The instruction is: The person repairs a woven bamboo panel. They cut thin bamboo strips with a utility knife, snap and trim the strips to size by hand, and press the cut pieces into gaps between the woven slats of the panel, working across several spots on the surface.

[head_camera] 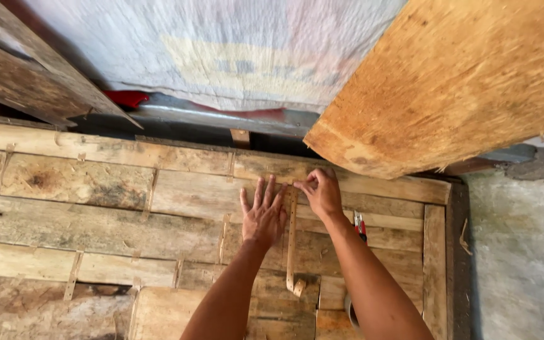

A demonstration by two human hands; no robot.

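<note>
A thin wooden strip [292, 245] lies lengthwise on a panel of rough wooden planks [96, 226], with a small block at its near end. My left hand [264, 213] rests flat on the planks just left of the strip, fingers spread. My right hand [320, 190] pinches the strip's far end between thumb and fingers. A red-handled tool [359, 225] lies on the planks beside my right forearm.
A wide, light wooden board [448, 82] leans overhead at the upper right. A dark weathered plank [26, 82] sits upper left. White woven sheeting [221, 50] hangs behind. A grey concrete surface [524, 252] borders the panel's right edge.
</note>
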